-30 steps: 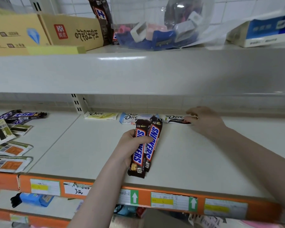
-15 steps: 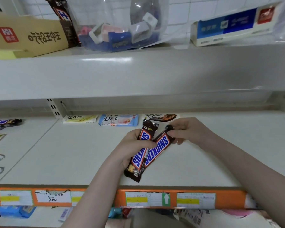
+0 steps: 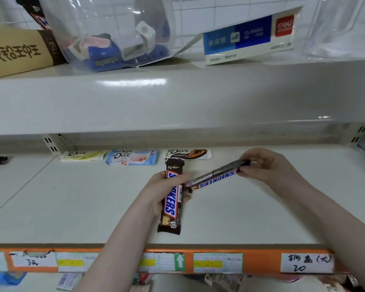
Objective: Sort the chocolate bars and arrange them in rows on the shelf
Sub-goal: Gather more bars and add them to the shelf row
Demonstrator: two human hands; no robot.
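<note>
Over the smooth pale shelf (image 3: 230,216), the left hand (image 3: 156,192) wraps curled fingers round one glossy brown Snickers bar (image 3: 172,204), held lengthwise. The right hand (image 3: 266,165) pinches the far end of a second Snickers bar (image 3: 216,179), angled sideways. Three flat Dove bars (image 3: 131,157) line the back; a clear plastic bag (image 3: 114,39) above holds blue and white pieces.

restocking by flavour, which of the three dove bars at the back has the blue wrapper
The middle Dove bar: its wrapper is light blue, while the left Dove bar is pale yellow and the right Dove bar is white, dark brown and orange.
</note>
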